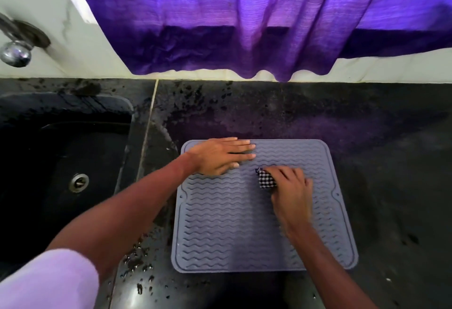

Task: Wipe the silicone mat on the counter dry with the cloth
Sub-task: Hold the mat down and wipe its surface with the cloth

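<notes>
Grey silicone mat lies flat on the dark, water-spotted counter, just right of the black sink and near of the purple curtain. I see the left hand spread flat, palm down, on the mat's far-left corner. The right hand is curled around a bunched black-and-white checked cloth, pressing it onto the mat's far middle.

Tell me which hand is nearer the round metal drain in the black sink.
Left. The left hand lies flat on the grey silicone mat's far-left corner, nearer the drain. The right hand presses the checkered cloth mid-mat, farther right.
</notes>
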